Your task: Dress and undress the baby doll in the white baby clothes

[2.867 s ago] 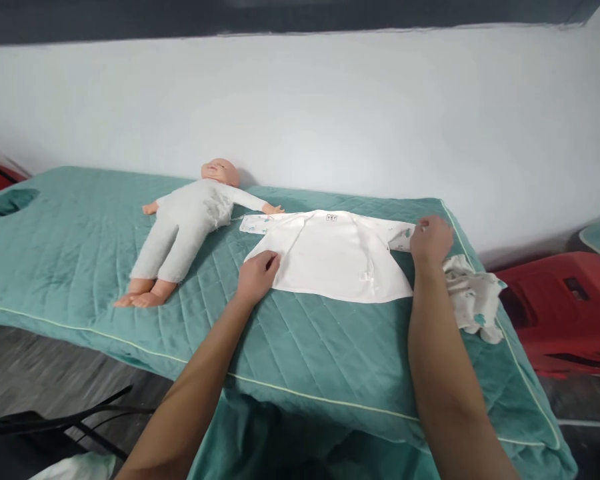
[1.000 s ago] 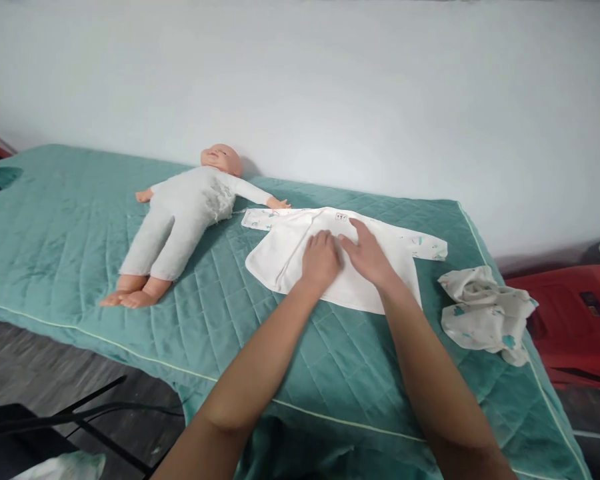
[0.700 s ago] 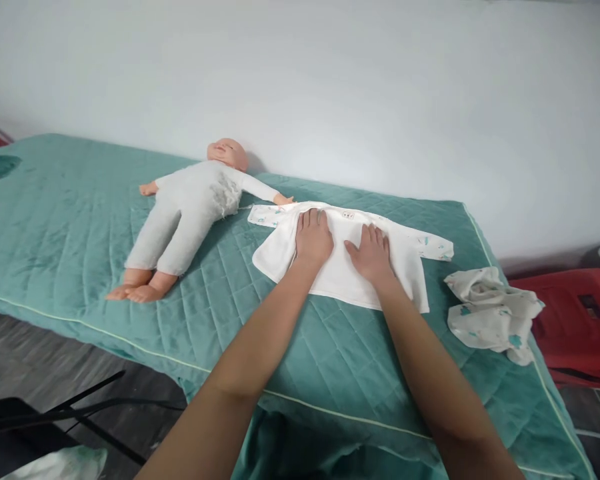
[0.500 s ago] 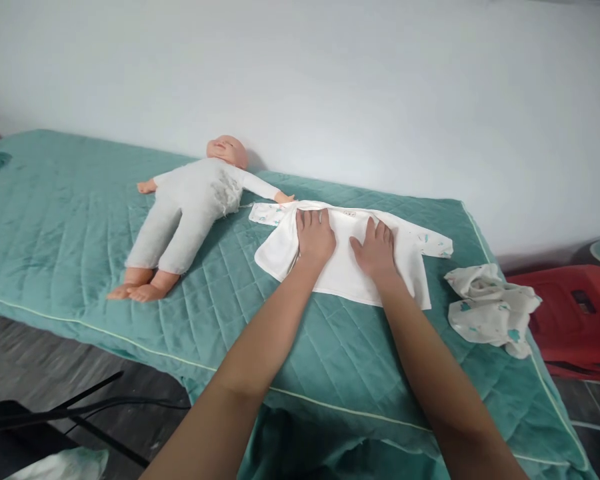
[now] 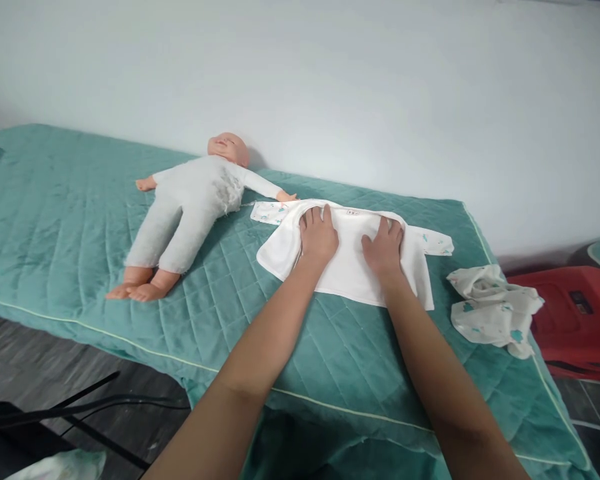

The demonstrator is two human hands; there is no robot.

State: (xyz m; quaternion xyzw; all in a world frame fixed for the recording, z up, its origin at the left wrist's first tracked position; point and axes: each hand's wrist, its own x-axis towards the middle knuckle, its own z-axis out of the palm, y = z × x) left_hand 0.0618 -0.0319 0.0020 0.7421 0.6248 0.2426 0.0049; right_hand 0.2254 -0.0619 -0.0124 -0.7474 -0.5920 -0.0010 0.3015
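A white baby shirt (image 5: 350,267) lies spread on the green quilted cover, its front opened out and its patterned sleeves stretched to both sides. My left hand (image 5: 319,237) rests flat on the shirt's left part near the collar, fingers spread. On its right part lies my right hand (image 5: 384,247), palm down, with the thumb apart from the fingers. Left of the shirt, a baby doll (image 5: 195,193) in a pale cloth body lies on its back. One of the doll's hands touches or nearly touches the shirt's left shoulder; I cannot tell which.
A crumpled patterned white cloth (image 5: 497,310) sits at the right edge of the green quilted cover (image 5: 220,327). Beyond that edge is a red case (image 5: 580,313). A white wall (image 5: 300,87) runs along the back. Black metal legs (image 5: 95,407) stand at lower left.
My right hand has slid a little to the right across the shirt, and the collar looks more opened out. My left hand has barely moved.
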